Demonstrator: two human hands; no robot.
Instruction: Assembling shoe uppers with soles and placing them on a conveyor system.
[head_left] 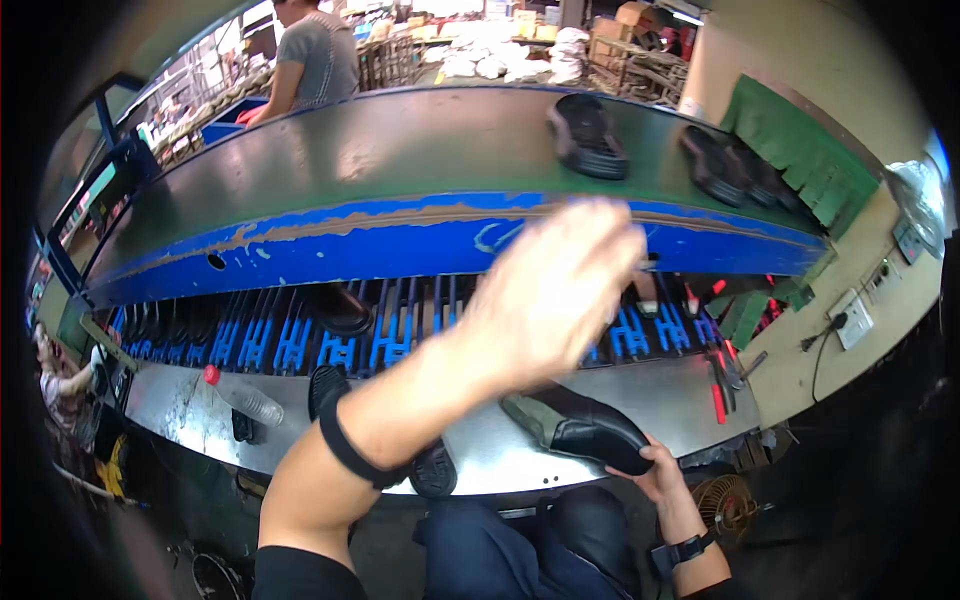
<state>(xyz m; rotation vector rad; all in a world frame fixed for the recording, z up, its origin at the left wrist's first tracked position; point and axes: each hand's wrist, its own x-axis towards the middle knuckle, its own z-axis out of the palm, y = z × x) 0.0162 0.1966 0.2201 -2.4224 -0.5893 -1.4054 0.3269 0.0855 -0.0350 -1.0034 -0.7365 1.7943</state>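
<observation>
My right hand [655, 470] grips one end of a black and olive-green shoe [600, 430], which lies tilted over the front of the metal bench. My left hand [560, 290] is raised above the bench, in front of the blue conveyor edge. Motion smears its fingers, so what they hold, if anything, does not show. Beyond it, a black shoe sole [590, 138] rests on the conveyor. By my left forearm, another dark sole [433, 470] lies at the bench's front edge, with a second sole [328, 388] farther back, partly hidden by the arm.
Behind the metal bench [480, 470] runs a blue rack [290, 335] holding dark shoes. Above it stretches the green conveyor belt [330, 160], with more soles [715, 165] near a green flap curtain [800, 150]. A clear bottle [250, 400] lies left. Tools [720, 385] sit right. A person [318, 60] stands beyond.
</observation>
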